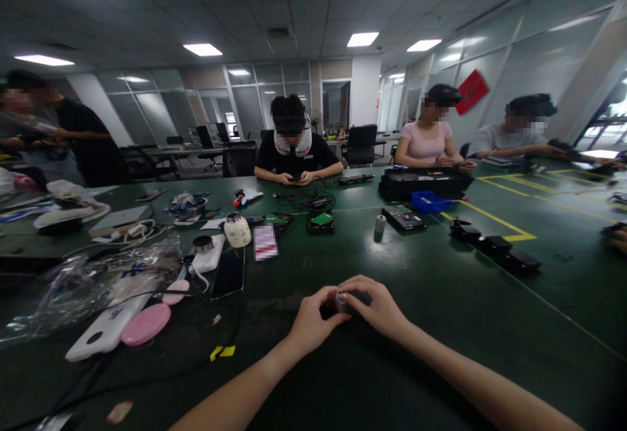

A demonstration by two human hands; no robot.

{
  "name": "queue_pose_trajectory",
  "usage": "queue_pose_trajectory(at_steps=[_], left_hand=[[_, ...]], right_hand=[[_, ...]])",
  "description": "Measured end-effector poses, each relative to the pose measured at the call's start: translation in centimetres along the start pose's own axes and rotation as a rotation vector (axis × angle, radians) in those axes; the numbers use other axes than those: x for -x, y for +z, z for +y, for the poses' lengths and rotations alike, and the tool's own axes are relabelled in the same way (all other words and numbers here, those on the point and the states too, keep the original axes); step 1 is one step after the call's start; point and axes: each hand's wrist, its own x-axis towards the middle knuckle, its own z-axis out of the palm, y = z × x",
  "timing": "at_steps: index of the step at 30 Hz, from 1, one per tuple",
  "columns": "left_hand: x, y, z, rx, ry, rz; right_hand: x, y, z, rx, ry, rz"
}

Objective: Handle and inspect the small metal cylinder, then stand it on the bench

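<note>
Both my hands meet over the dark green table (455, 326) around a small grey cylinder (341, 303), whose exact kind I cannot make out. My left hand (313, 319) is closed round its left side, thumb in front. From the right, my right hand (376, 305) grips it, fingers over the top and thumb at the near side. The fingers hide much of the cylinder. Farther back stands a small metallic cylinder (380, 224), upright, apart from my hands.
Left of my hands lie a black phone (228, 274), a white power bank (105, 326), a pink disc (145, 324) and crumpled clear plastic (108, 281). Circuit boards (322, 221), a blue tray (431, 202) and black parts (494, 244) sit farther back. Several people are around the table.
</note>
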Motion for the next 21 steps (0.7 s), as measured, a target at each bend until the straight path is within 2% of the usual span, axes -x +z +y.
queue_pose_trajectory(at_steps=[4,8,14,21], left_hand=[[0.3,0.2,0.3,0.034,0.03,0.018],[0.8,-0.1,0.7,-0.034,0.087,0.118],[0.1,-0.8,1.0,-0.201,0.117,0.18],[-1.0,-0.7,1.1,-0.264,0.139,0.224]], right_hand=[[0.3,0.1,0.2,-0.038,-0.012,-0.033],[0.8,0.2,0.9,-0.095,0.045,-0.047],[1.2,0.0,1.1,-0.143,0.066,-0.185],[1.1,0.5,1.1,-0.078,0.055,-0.179]])
